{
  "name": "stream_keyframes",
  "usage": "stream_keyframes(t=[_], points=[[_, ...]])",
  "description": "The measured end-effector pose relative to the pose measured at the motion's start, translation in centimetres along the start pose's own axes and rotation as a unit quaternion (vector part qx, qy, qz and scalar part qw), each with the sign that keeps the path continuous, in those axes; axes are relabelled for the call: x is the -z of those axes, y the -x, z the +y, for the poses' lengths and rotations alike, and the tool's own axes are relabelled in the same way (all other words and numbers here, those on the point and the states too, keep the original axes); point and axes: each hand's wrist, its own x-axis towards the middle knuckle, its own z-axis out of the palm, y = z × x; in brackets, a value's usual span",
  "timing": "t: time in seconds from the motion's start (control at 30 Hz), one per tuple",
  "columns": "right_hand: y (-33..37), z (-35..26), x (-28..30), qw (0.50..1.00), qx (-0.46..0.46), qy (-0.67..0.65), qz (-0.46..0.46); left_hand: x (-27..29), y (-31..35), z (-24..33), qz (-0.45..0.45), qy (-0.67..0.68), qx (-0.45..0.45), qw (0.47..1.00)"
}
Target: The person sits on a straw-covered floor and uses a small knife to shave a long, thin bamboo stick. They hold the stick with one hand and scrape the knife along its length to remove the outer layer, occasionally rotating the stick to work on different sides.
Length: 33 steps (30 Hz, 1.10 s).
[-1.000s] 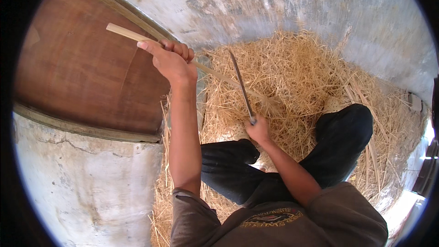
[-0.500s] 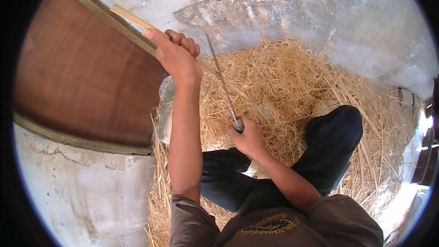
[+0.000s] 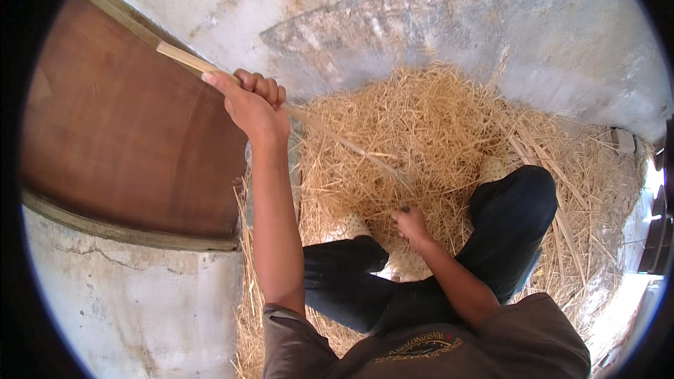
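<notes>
Head view: left hand (image 3: pixel 254 104) raised, closed around a long pale split bamboo strip (image 3: pixel 188 61) slanting down across heaped golden straw (image 3: pixel 435 133). Right hand (image 3: pixel 412 224) low over the straw, closed on a dark tool; blade hidden. Brown wooden door (image 3: pixel 119 140) left.

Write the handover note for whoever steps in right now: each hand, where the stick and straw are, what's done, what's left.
Left hand: raised, fingers closed round a long pale stick that slants down toward the straw pile.
Right hand: low, in front of the crossed legs, closed on a small dark handle; its far end is blurred and cannot be made out.
Brown wooden board: at left, against the wall.
Done: stick held up, both hands gripping.
Left: whatever is being worked on the stick looks unfinished; check the tool before continuing.
</notes>
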Motion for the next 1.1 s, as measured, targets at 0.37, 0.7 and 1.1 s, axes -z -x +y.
stream_keyframes(t=[0.37,0.7,1.1], points=[[3.6,-6.9,-7.4,0.946,0.3,0.114,-0.03,0.9,0.2,0.1,-0.085,0.04,0.03,0.995],[1.6,-3.8,-7.4,0.966,0.235,0.078,-0.076,3.1,-0.7,0.5,-0.172,0.1,0.071,0.978],[5.1,-9.1,-6.9,0.932,0.291,0.126,-0.175,5.2,-2.4,-0.1,-0.311,0.163,0.107,0.93]])
